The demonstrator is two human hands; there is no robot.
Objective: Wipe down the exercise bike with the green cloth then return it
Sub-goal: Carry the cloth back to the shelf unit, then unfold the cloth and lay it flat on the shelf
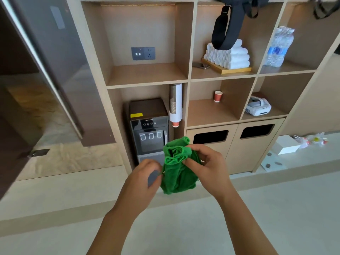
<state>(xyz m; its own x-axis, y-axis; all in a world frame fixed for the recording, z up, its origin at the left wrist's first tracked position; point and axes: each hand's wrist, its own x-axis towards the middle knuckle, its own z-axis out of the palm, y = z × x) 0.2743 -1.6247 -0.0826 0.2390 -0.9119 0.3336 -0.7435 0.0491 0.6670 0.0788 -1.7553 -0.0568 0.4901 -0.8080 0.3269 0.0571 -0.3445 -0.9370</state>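
open cubby (pixel 147 74) above, water dispenser (pixel 149 126) blocking lower bay

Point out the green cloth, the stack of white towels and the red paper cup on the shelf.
green cloth (pixel 179 173): head view, on its hanging folds.
stack of white towels (pixel 232 57): head view, on the rolled ends.
red paper cup (pixel 218 96): head view, on its side wall.

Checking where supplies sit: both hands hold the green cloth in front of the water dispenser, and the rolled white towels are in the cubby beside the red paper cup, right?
Not quite. The head view shows the rolled white towels in the cubby above the red paper cup. The rest holds: left hand, right hand, green cloth, water dispenser.
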